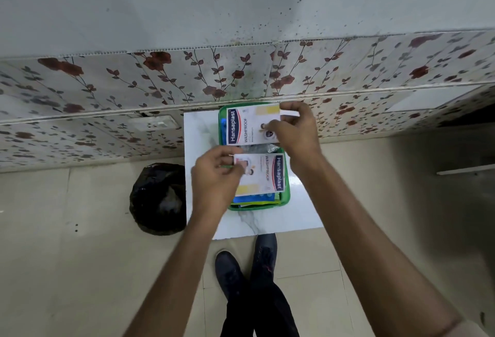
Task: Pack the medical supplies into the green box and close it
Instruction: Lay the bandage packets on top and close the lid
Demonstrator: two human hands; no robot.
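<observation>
Over on the left, a black bag (158, 198) sits slumped on the floor beside the white marble tabletop (302, 202), no part of the job. Now the left hand (214, 176): its grip is pinching the near Hansaplast plaster pack (263, 173) by its left edge, holding it flat over the near half of the green box (287, 192). Under it I can see blue and green packets (254, 198) already lying in the box, so packing looks well along. Moving right, the right hand (293, 130) has its grip pressed together on the far Hansaplast plaster pack (246, 126), thumb and fingers nipping its right end over the far half of the box. Both packs hover at the rim or just inside; I can't tell if they touch the contents. No loose supplies show on the tabletop. What's left, I'd say: drop these two in and shut the box. I can't make out a lid from here.
</observation>
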